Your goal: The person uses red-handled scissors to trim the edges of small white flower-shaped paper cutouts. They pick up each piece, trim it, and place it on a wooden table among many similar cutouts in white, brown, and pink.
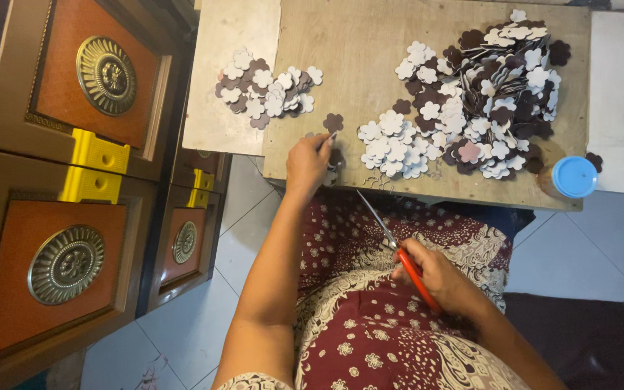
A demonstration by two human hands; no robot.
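One view only, from the head camera, looking steeply down over the person's lap. The wooden worktop (355, 58) fills the top of the frame at arm's reach, close enough to pick out single pieces. Left of the worktop stand brown cabinets (74, 180); below it, tiled floor (247, 217).

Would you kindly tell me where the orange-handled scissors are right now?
In the head view, the orange-handled scissors sit in the right hand over the patterned maroon lap, blades pointing toward the wooden board's near edge, below the flower-shaped cutouts.
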